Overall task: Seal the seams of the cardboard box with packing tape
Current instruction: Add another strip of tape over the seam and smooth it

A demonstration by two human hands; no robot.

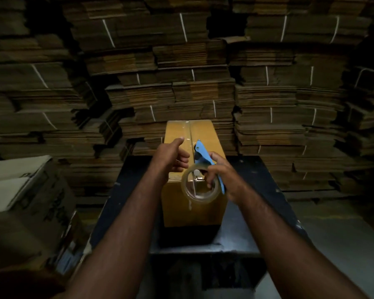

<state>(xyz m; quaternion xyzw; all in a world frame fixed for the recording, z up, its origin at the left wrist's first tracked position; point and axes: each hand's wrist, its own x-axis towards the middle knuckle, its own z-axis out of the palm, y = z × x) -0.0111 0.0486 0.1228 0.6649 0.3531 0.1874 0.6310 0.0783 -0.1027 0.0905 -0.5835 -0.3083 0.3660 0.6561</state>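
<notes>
I see the cardboard box (203, 134) standing on the dark table (257, 212), clear tape along its top seam. My right hand (221, 176) grips the blue tape dispenser (203, 154), its roll (200, 187) over the box's near edge. My left hand (171, 155) hangs loosely curled, holding nothing, thumb out. Flattened cardboard stacks (268, 93) behind.

Two bare forearms come into view from the bottom edge, with no sleeves, gloves, watch or wristband on the parts that show. The left hand (171, 155) and right hand (220, 175) are both uncovered, with short, unpainted nails. A faint glint shows on a left finger, too small to identify. Fine hair shows along the forearms.
</notes>
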